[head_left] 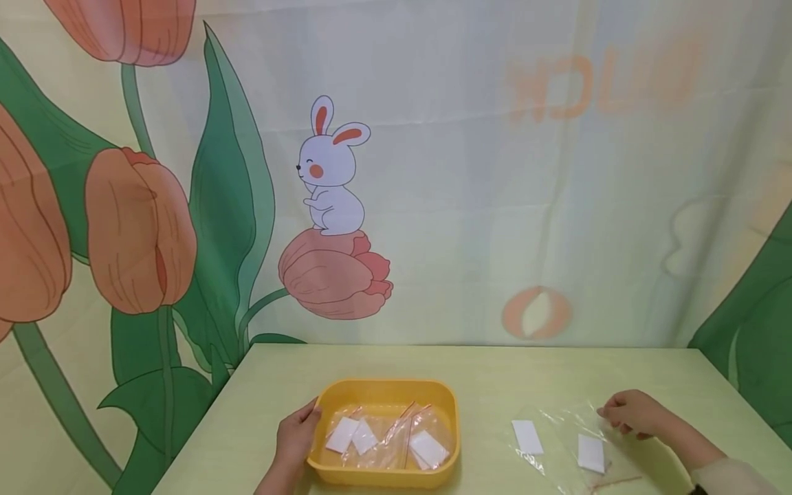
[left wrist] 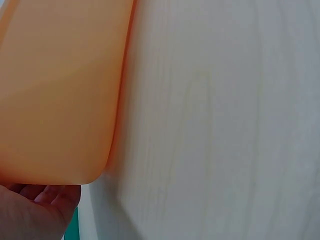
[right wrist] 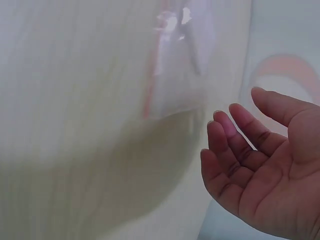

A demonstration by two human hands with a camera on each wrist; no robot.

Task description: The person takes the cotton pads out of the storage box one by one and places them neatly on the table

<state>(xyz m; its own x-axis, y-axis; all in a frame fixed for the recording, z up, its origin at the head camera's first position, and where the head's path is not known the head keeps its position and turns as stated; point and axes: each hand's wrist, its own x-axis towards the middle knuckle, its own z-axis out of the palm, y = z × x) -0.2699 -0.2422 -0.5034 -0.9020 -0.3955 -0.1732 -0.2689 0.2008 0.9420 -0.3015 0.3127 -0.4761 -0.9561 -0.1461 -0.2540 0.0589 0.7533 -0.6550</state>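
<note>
My left hand (head_left: 295, 436) grips the left side of a yellow plastic basket (head_left: 458, 430) at its rim. In the left wrist view, the fingers (left wrist: 65, 197) lie against the end of its smooth wall. Several clear zip bags (head_left: 390, 450) with white cards lie inside the basket. To the right, two white cards (head_left: 527, 437) show in clear zip bags (head_left: 559, 430) on the table. My right hand (head_left: 637, 414) hovers at the far right corner of these bags. Its fingers are relaxed and spread, holding nothing, beside a bag with a red zip strip (right wrist: 175, 92) in the right wrist view.
The pale wood-grain table (head_left: 489, 371) runs back to a hanging cloth (head_left: 433, 206) printed with tulips and a white rabbit. Table surface lies between the basket and the loose bags.
</note>
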